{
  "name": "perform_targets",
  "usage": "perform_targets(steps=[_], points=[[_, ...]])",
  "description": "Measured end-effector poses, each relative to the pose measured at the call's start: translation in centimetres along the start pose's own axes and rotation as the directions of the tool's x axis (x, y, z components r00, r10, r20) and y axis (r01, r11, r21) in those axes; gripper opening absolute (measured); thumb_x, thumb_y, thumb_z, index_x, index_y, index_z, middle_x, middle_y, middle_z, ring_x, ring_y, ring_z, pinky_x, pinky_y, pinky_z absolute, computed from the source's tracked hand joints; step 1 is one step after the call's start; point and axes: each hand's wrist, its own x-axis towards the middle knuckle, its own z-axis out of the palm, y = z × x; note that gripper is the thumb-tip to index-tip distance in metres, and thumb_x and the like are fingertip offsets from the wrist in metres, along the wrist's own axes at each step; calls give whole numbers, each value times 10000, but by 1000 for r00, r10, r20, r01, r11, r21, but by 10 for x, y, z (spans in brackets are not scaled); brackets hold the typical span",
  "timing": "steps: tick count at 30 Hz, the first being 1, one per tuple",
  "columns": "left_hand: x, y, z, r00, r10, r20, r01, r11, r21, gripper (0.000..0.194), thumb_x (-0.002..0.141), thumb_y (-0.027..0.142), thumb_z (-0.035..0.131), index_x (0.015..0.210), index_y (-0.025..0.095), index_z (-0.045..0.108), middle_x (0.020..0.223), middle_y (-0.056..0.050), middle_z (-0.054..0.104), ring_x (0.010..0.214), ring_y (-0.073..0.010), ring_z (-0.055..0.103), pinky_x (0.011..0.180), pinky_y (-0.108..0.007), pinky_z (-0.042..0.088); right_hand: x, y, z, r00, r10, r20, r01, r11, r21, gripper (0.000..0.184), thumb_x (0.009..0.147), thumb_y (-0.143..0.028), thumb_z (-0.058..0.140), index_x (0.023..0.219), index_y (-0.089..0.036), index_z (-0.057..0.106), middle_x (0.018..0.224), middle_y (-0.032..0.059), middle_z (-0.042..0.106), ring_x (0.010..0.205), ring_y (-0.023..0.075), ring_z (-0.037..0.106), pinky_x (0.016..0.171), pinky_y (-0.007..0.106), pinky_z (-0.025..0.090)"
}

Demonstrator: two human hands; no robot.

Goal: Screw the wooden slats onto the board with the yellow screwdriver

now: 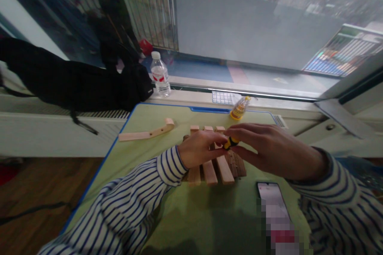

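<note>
My right hand grips a short yellow-and-black screwdriver between thumb and fingers. From the other side, my left hand is closed with thumb and fingertips at the screwdriver's lower end. Its tip is hidden by the fingers. Beneath both hands lie several pale wooden strips side by side across a dark brown, rough-surfaced wooden piece. My left hand covers part of the strips. Apart from them, to the left, a longer wooden strip with two holes and a hooked end lies on the table.
The green table has a blue edge. A phone lies near my right forearm. At the back stands a yellow-capped glue bottle. A water bottle and a black bag are on the sill by the window.
</note>
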Motion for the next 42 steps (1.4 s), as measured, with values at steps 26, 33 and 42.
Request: perform_targets(steps=[26, 33, 42], points=[[3, 5, -4, 991, 82, 103, -85, 996, 35, 135, 897, 200, 454, 937, 152, 574, 857, -17, 600, 802, -123, 548, 715, -233, 412, 1, 1, 3, 998, 60, 3, -60, 998, -35, 253, 916, -327, 420, 1039, -174, 580, 947, 66, 664, 853, 174, 632, 755, 315, 489], [3, 2, -5, 988, 106, 110, -106, 994, -4, 184, 918, 218, 413, 996, 154, 567, 953, -45, 606, 901, -144, 555, 795, -266, 424, 3, 0, 8, 994, 107, -23, -108, 993, -38, 263, 920, -355, 406, 994, -176, 585, 885, 55, 661, 792, 171, 630, 701, 308, 479], [3, 3, -2, 996, 93, 17, -94, 994, 57, 166, 845, 204, 542, 1002, 165, 579, 901, -20, 620, 817, -126, 560, 734, -241, 425, 1, 0, 11, 991, 125, -47, -126, 991, -31, 254, 918, -339, 413, 1020, -174, 579, 911, 65, 658, 815, 168, 626, 719, 307, 478]])
